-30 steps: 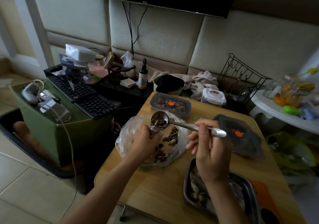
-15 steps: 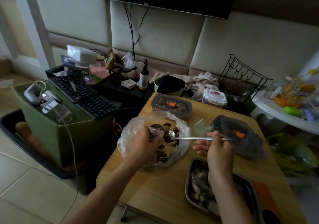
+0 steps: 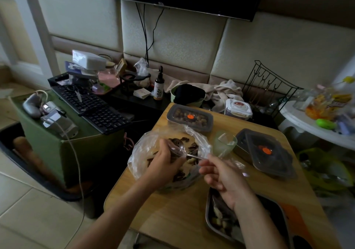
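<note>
Since a second ago, the spoon (image 3: 192, 155) has dropped from above the bag's mouth, where it sat loaded, to down among the contents. Its bowl now lies close against our left hand (image 3: 163, 164). Our right hand (image 3: 224, 179) has drawn back toward 6 o'clock, uncovering the green cup (image 3: 224, 144) behind it.

Taking our seat as 6 o'clock on the table (image 3: 172, 218), the plastic bag (image 3: 142, 152) sits at about 10 o'clock, near the left edge. Our left hand's fingers are curled on the bag's near rim and bunch the film. We judge this is to keep the limp mouth propped open and the bag steady while the spoon works. The right hand's fingers are closed round the far end of the spoon's handle, though motion blur smears the exact grip. Holding it that far back lets the bowl reach across the opening at a low angle.

The nut mix (image 3: 193, 146), dark and pale pieces, lies inside the bag, mostly toward its 1 o'clock side. The metal tray (image 3: 209, 223) at 5 o'clock holds similar pieces directly under the right forearm, a short swing from the bag, which suits ferrying spoonfuls between them. A lidded container (image 3: 190, 116) waits at 12 o'clock and a dark-lidded box (image 3: 269, 152) at 2 o'clock, both out of the working path.
</note>
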`<state>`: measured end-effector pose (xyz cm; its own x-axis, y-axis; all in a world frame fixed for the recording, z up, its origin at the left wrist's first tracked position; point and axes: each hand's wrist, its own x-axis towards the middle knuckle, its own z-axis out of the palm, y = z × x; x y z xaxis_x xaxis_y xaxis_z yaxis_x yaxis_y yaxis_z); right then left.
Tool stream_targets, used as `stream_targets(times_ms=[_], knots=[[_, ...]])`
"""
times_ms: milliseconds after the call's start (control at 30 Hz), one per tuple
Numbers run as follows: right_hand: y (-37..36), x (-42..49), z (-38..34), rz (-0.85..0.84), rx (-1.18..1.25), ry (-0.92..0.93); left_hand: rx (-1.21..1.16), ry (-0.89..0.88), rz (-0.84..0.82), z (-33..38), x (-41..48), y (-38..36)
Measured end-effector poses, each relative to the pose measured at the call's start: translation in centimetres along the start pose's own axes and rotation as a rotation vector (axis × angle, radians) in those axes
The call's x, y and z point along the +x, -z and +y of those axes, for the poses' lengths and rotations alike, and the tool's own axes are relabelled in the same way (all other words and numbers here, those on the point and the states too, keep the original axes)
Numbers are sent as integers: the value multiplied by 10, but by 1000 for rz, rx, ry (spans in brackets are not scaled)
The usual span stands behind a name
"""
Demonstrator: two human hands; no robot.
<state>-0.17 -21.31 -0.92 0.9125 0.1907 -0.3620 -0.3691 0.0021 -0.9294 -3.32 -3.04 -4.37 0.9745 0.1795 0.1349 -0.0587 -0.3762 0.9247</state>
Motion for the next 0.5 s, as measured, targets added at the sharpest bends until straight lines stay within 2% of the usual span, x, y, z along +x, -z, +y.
stream_targets(times_ms=[67,133,200,333,500], knots=[[-10,0,1,-18,-202,193,16,-11,-36,1,0,-1],[-17,2,2,28,-543,481,46,-47,-59,-1,1,-2],[-22,6,5,-28,-798,677,76,-92,-66,-5,3,-3],[-27,16,13,-111,-1058,726,103,-117,-44,-14,7,-3],[-29,19,10,-30,-979,780,66,-85,-42,-17,9,-5]])
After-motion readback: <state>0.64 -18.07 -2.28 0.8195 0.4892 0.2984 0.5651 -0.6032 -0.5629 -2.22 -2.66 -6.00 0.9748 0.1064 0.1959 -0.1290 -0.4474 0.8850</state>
